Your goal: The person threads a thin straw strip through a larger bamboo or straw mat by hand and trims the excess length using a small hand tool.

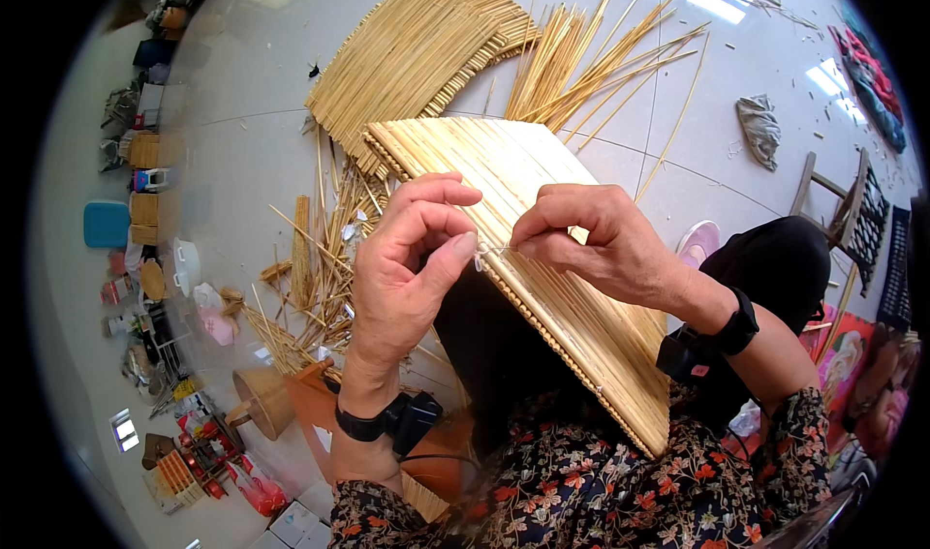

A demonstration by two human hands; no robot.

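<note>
Mat of straw-coloured sticks [581, 317] lay slanting across my lap; its corded long edge ran beneath both hands. My left hand [392, 268] pinched a thin pale thread [496, 249] between thumb and forefinger, right at that edge; my right hand [610, 244], over the mat, pinched the same thread just beside it. Beyond, on the floor [232, 55], similar mats [407, 55] overlapped, loose sticks [547, 75] fanned out next to them
</note>
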